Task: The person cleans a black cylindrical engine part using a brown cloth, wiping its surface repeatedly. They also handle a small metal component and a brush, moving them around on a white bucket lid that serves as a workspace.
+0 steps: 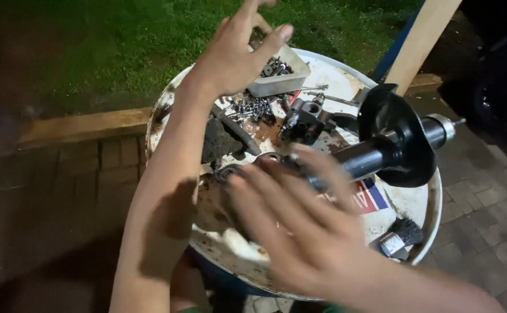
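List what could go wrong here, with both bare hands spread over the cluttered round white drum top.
1. The long black strut with its wide disc reaches past the white drum top's rim; a nudge from the right hand might roll it off.
2. The left hand hovers by the small grey tray of bolts near the far edge; it could tip.
3. Loose dark screws may scatter.
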